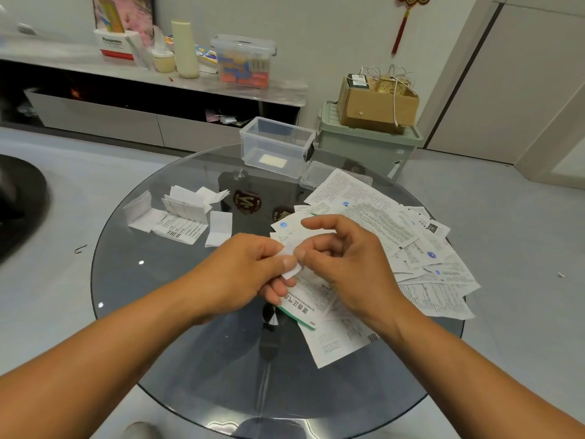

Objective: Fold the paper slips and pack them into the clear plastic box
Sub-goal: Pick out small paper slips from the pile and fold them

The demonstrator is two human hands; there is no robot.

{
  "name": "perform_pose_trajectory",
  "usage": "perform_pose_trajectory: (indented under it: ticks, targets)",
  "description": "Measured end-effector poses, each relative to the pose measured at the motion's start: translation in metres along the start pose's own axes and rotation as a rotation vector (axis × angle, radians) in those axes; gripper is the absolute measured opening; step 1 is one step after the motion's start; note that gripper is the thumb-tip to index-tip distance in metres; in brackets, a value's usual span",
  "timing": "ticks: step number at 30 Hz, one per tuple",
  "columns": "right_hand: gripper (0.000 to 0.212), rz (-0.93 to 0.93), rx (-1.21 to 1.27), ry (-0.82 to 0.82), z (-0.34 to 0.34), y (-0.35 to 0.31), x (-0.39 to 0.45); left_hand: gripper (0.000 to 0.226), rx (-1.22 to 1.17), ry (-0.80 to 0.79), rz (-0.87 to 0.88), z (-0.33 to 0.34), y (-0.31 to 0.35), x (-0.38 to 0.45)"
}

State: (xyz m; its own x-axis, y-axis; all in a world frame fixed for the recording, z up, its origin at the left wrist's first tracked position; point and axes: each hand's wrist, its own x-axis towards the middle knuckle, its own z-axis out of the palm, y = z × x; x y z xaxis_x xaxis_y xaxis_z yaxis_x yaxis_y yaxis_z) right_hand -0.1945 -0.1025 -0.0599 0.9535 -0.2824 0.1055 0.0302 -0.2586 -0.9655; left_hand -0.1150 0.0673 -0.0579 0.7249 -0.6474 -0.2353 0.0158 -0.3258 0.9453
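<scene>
Head view: both hands' fingers (292, 259) pinch slip (289, 270); folded slips (182, 213) left, box (277, 147) beyond, unobstructed.

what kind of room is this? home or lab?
Likely a home living room: round glass table, low media console cluttered with household items, and a red knot ornament hanging on the wall.

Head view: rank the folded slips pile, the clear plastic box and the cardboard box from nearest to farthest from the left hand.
From the left hand, which pinches a small slip with the right hand:
1. Folded slips pile, on the table's left side, just beyond the hand.
2. Clear plastic box, at the table's far edge.
3. Cardboard box, off the table, on the green bin, far right.
</scene>
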Motion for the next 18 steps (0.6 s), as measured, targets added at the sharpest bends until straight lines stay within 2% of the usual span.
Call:
perform_pose_trajectory:
  ticks: [4, 8, 11, 15, 18]
  targets:
    - [0.026, 0.065, -0.078, -0.014, 0.003, 0.002, 0.002, 0.016, 0.118, 0.126, -0.005, -0.01, -0.004, 0.001]
    - [0.021, 0.055, -0.382, -0.054, -0.009, 0.009, 0.006, 0.034, 0.488, 0.272, -0.04, -0.038, -0.007, 0.003]
    - [0.041, 0.109, -0.528, -0.198, -0.013, 0.006, 0.003, 0.039, 0.741, 0.319, -0.08, -0.055, -0.014, 0.005]
    - [0.078, 0.086, -0.81, -0.43, -0.011, -0.005, -0.005, 0.034, 0.822, 0.397, -0.121, -0.064, -0.026, 0.01]
    - [0.085, 0.015, -0.936, -0.473, -0.01, -0.009, -0.012, 0.034, 0.985, 0.483, -0.101, -0.06, -0.024, 0.005]
